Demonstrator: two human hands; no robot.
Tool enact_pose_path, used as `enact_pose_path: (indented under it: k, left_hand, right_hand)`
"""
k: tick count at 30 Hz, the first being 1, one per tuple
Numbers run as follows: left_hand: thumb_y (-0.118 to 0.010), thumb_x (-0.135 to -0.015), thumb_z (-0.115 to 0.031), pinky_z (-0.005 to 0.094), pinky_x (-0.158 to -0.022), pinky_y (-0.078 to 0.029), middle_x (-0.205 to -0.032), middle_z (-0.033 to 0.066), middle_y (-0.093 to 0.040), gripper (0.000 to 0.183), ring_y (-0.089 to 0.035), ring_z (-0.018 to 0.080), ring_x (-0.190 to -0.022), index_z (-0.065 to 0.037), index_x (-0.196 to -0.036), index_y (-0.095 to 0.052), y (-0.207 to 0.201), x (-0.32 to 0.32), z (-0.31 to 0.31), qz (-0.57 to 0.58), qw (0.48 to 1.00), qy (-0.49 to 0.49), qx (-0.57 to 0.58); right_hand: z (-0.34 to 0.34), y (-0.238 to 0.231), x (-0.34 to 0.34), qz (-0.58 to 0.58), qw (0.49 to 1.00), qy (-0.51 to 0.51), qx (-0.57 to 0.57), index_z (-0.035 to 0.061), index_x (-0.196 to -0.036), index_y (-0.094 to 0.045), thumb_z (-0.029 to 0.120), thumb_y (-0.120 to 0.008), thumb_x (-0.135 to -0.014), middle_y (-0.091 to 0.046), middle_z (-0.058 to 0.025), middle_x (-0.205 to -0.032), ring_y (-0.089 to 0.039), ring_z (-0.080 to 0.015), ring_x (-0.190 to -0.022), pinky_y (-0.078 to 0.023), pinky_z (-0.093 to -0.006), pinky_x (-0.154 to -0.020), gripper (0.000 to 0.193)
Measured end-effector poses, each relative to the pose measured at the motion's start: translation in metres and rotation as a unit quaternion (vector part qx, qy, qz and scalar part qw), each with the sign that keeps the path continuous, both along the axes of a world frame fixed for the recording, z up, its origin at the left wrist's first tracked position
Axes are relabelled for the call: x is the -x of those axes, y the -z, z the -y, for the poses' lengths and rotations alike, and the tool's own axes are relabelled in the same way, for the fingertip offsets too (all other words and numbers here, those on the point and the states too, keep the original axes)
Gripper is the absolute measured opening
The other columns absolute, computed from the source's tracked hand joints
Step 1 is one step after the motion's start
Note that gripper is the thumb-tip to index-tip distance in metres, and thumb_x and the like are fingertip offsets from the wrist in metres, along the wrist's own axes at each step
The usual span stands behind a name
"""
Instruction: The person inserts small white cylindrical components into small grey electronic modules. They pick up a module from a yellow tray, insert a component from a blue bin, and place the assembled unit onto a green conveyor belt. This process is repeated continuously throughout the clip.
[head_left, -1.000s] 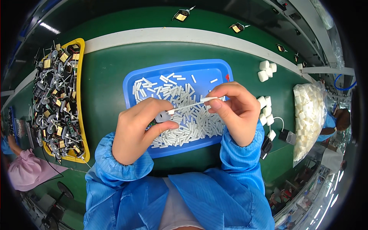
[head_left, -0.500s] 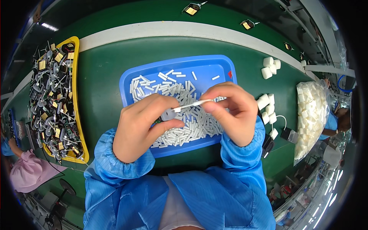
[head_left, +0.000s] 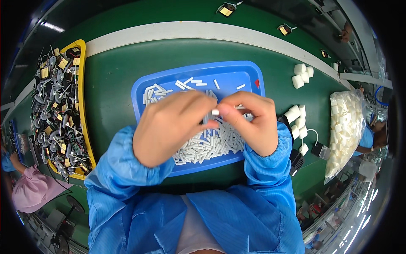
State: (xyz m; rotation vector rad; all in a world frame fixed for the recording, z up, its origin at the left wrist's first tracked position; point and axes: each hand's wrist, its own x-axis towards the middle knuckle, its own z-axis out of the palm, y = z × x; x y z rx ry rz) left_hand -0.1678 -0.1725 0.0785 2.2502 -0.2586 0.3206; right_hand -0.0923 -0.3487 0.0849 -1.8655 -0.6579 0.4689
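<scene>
My left hand [head_left: 173, 122] is closed over a small grey electronic part [head_left: 207, 118], mostly hidden by the fingers and slightly blurred. Thumb and forefinger of my right hand [head_left: 253, 122] pinch at the white wire end [head_left: 215, 112] of that part, and the fingertips of both hands nearly meet. Both hands hover above a blue tray [head_left: 196, 67] strewn with many short white tubes [head_left: 196, 150], piled thickest in its middle and near side.
A yellow tray [head_left: 83, 106] heaped with grey wired parts stands at left. White foam blocks [head_left: 299, 76] lie at right, near a clear bag of such blocks [head_left: 344, 131] and a black adapter [head_left: 320, 150]. Beyond a white rail [head_left: 203, 30], parts [head_left: 227, 9] sit on a green belt.
My hands have drawn together; the white wire stretched between them before is now mostly hidden. The left hand moved right and turned over the part. Parts on the far belt shifted right.
</scene>
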Motion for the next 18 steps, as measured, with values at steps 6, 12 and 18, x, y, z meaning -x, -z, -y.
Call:
enact_pose_path:
  k: [6, 12, 18]
  left_hand:
    - [-0.074, -0.072, -0.02, 0.0324, -0.071, -0.048, -0.099, 0.0107, -0.061, 0.032, -0.06, 0.025, -0.087, -0.01, -0.1, -0.063, 0.056, -0.098, -0.097, 0.034, 0.972, -0.203, -0.112]
    - [-0.069, -0.074, -0.048, 0.0368, -0.081, -0.048, -0.099, 0.0098, -0.065, 0.044, -0.057, 0.0244, -0.102, -0.014, -0.101, -0.064, 0.091, -0.157, -0.157, -0.118, 0.904, -0.329, -0.247]
    - [-0.064, -0.082, -0.021, 0.0393, -0.086, -0.047, -0.117, 0.011, -0.058, 0.029, -0.054, 0.0316, -0.108, -0.011, -0.108, -0.061, 0.049, -0.066, -0.148, 0.099, 0.884, -0.35, -0.294]
  right_hand:
    - [-0.001, 0.004, -0.002, 0.02, 0.995, 0.097, -0.019, 0.0011, -0.113, -0.058, 0.003, -0.061, -0.082, -0.058, -0.01, -0.112, -0.06, -0.0146, -0.088, -0.05, -0.0245, -0.068, 0.031]
    - [0.004, 0.022, 0.021, 0.038, 0.995, 0.069, 0.062, 0.0009, -0.096, -0.065, 0.003, -0.062, -0.084, -0.067, -0.0079, -0.089, -0.062, -0.015, -0.077, -0.049, -0.0245, -0.063, 0.013]
    - [0.008, 0.026, 0.029, 0.08, 0.993, 0.046, 0.068, 0.0011, -0.092, -0.066, 0.003, -0.063, -0.084, -0.066, -0.0093, -0.081, -0.063, -0.0174, -0.07, -0.048, -0.0255, -0.058, 0.01]
